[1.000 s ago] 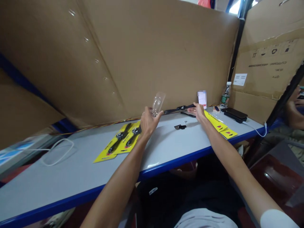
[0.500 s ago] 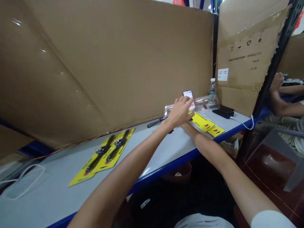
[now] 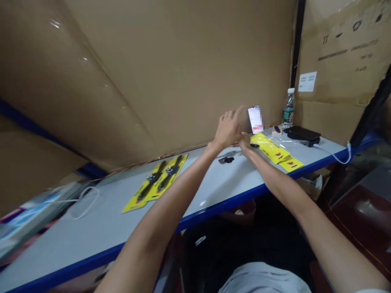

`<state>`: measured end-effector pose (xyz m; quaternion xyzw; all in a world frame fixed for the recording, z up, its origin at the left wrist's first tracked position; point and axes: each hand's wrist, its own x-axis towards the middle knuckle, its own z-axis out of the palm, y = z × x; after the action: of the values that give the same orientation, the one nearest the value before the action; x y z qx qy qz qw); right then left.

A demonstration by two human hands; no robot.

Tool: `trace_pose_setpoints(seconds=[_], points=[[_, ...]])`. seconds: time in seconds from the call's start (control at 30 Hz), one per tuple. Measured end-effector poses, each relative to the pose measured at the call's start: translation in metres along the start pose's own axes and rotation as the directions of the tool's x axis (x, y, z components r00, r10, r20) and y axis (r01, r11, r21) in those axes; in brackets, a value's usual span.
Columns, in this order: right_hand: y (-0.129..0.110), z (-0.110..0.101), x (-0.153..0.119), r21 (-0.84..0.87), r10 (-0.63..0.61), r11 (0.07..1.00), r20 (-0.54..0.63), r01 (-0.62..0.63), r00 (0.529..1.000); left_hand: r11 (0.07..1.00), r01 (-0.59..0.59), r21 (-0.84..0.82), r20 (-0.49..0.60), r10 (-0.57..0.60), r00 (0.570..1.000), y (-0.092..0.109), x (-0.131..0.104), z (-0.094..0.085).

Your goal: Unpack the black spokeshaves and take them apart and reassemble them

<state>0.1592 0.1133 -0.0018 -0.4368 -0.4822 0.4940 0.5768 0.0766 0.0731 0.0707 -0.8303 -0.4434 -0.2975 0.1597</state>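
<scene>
My left hand (image 3: 227,129) is raised above the far side of the table, a ring on one finger. Its forward fingers are smeared by motion, so I cannot tell what they hold. Just beside and below it, my right hand (image 3: 244,141) has its fingers curled in, partly hidden behind the left; what they hold does not show. A small black piece (image 3: 226,160) lies on the table below both hands. Right of my right hand, the end of a dark slim thing (image 3: 254,145) shows by the yellow cards (image 3: 270,148).
Two yellow cards bearing long black items (image 3: 155,181) lie at left, near a white cable (image 3: 88,203). A lit phone (image 3: 255,120) leans behind my hands. A water bottle (image 3: 288,110), clear plastic and a black device (image 3: 302,133) with a cable stand at right, before cardboard (image 3: 332,114).
The view has swung left and down. My left hand's fingers have lifted, and the clear plastic packaging that was at my hands no longer shows there.
</scene>
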Motion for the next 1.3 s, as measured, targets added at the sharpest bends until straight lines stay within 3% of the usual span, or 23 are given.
trace_pose_setpoints(seconds=[0.1, 0.2, 0.27, 0.33, 0.4, 0.47, 0.53, 0.6, 0.67, 0.73, 0.77, 0.83, 0.87, 0.93, 1.0, 1.07, 1.3], points=[[-0.006, 0.008, -0.002, 0.072, 0.083, 0.994, 0.007, -0.083, 0.997, 0.976, 0.206, -0.069, -0.003, -0.207, 0.978, -0.050, -0.044, -0.018], [-0.015, 0.007, -0.007, 0.127, 0.091, 0.987, 0.051, -0.097, 0.995, 0.890, 0.403, -0.216, 0.214, -0.359, 0.908, -0.082, -0.087, -0.020], [-0.020, 0.004, -0.009, 0.133, 0.072, 0.987, 0.103, -0.086, 0.992, 0.712, 0.571, -0.409, 0.411, -0.415, 0.812, -0.091, -0.106, -0.019], [-0.024, 0.002, -0.011, 0.110, 0.051, 0.992, 0.161, -0.069, 0.986, 0.466, 0.691, -0.552, 0.625, -0.317, 0.713, -0.093, -0.117, -0.023], [-0.027, 0.003, -0.009, 0.071, 0.041, 0.996, 0.224, -0.059, 0.974, 0.275, 0.747, -0.605, 0.737, -0.161, 0.656, -0.093, -0.124, -0.029], [-0.032, 0.009, -0.005, 0.017, 0.035, 0.999, 0.311, -0.043, 0.950, 0.173, 0.759, -0.628, 0.757, -0.092, 0.647, -0.093, -0.128, -0.034], [-0.036, 0.019, -0.001, -0.055, 0.025, 0.998, 0.403, -0.003, 0.915, 0.123, 0.746, -0.655, 0.736, -0.120, 0.666, -0.095, -0.131, -0.035], [-0.038, 0.029, 0.002, -0.159, 0.022, 0.986, 0.455, 0.057, 0.890, 0.137, 0.732, -0.668, 0.703, -0.207, 0.680, -0.097, -0.132, -0.031], [-0.037, 0.037, 0.004, -0.347, 0.008, 0.928, 0.385, 0.137, 0.923, 0.242, 0.730, -0.639, 0.641, -0.357, 0.679, -0.098, -0.132, -0.023], [-0.033, 0.040, 0.002, -0.599, -0.123, 0.757, 0.262, 0.261, 0.957, 0.444, 0.735, -0.513, 0.502, -0.539, 0.676, -0.097, -0.130, -0.013], [-0.030, 0.040, -0.001, -0.707, -0.216, 0.628, 0.244, 0.326, 0.945, 0.560, 0.726, -0.400, 0.392, -0.611, 0.688, -0.096, -0.129, -0.008], [-0.024, 0.039, -0.008, -0.807, -0.324, 0.361, 0.362, 0.468, 0.874, 0.662, 0.709, -0.241, 0.278, -0.653, 0.704, -0.094, -0.126, 0.000], [-0.022, 0.038, -0.012, -0.802, -0.306, 0.259, 0.460, 0.538, 0.833, 0.677, 0.705, -0.210, 0.259, -0.657, 0.708, -0.093, -0.125, 0.003], [-0.017, 0.039, -0.022, -0.759, -0.203, 0.141, 0.606, 0.635, 0.769, 0.694, 0.697, -0.180, 0.267, -0.647, 0.714, -0.090, -0.124, 0.006], [-0.015, 0.041, -0.029, -0.739, -0.128, 0.077, 0.658, 0.669, 0.742, 0.732, 0.675, -0.094, 0.280, -0.632, 0.723, -0.086, -0.126, 0.007], [-0.014, 0.044, -0.034, -0.744, -0.103, 0.053, 0.659, 0.666, 0.745, 0.766, 0.643, 0.005, 0.291, -0.617, 0.731, -0.081, -0.129, 0.007], [-0.009, 0.046, -0.036, -0.780, -0.136, 0.090, 0.606, 0.619, 0.783, 0.789, 0.607, 0.088, 0.283, -0.604, 0.745, -0.072, -0.132, 0.006]])
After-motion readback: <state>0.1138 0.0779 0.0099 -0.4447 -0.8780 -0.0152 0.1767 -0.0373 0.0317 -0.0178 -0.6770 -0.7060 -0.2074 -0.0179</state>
